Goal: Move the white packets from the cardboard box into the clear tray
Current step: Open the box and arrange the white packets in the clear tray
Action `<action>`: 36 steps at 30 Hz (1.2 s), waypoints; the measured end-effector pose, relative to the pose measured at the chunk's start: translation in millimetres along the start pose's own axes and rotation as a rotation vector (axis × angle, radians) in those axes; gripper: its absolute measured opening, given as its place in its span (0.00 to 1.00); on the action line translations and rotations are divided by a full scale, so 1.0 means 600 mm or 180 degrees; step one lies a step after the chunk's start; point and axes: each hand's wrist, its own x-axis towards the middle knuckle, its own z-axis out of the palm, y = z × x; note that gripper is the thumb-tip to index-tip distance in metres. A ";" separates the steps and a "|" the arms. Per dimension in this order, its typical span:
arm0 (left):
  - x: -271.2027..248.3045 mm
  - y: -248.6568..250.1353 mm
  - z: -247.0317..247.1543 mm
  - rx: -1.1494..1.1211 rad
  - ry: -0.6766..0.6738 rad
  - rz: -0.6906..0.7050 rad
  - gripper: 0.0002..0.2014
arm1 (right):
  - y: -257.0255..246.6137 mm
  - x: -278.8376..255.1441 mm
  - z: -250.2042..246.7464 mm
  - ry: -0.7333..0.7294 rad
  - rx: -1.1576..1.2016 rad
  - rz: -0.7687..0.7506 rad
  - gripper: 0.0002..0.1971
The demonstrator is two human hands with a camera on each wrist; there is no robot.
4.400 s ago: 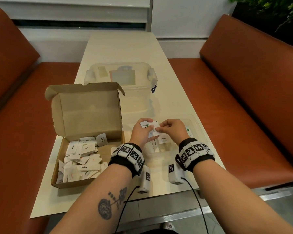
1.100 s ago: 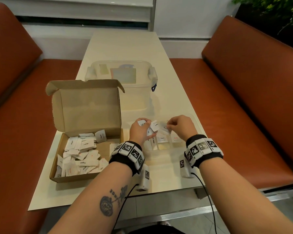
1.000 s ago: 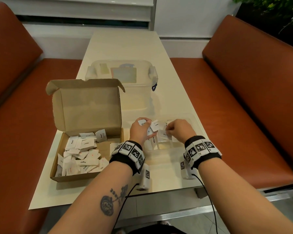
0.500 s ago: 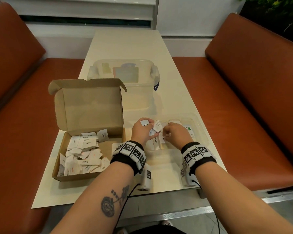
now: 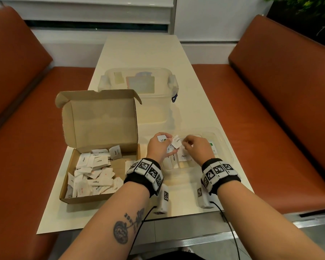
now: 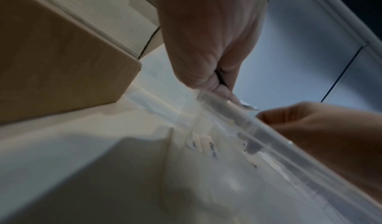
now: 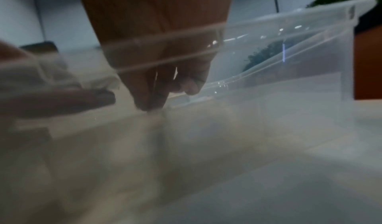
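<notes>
Since a second ago, the right hand has drawn back toward the left hand over the clear tray at the table's near right edge. The cardboard box, near left, still holds most white packets. The left hand pinches several packets; the right hand's fingers are curled, their contents unclear. Packets look light, limp and slippery; pinch the flat faces.

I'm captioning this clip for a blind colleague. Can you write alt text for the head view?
Over a clear tray on a cream table, the left hand holds white packets while the right hand reaches toward them. An open cardboard box holding more packets sits to the left.
</notes>
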 end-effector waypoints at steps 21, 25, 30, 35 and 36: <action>-0.013 0.010 -0.003 -0.0217 -0.0254 -0.0123 0.02 | -0.008 0.008 -0.055 -0.0734 0.0844 0.0020 0.18; -0.012 0.008 -0.002 0.0077 -0.0316 -0.0047 0.07 | -0.005 0.004 -0.053 -0.0919 0.0297 -0.0130 0.20; -0.013 0.007 0.004 0.0200 -0.0252 0.0028 0.06 | -0.002 0.000 -0.049 -0.0796 0.0977 0.0104 0.12; -0.014 0.006 0.005 0.0198 -0.0259 0.0033 0.05 | -0.002 0.000 -0.050 -0.0481 0.1142 0.0059 0.11; -0.014 0.006 0.004 0.0163 -0.0253 0.0032 0.05 | -0.001 0.000 -0.049 -0.0461 0.1163 0.0092 0.13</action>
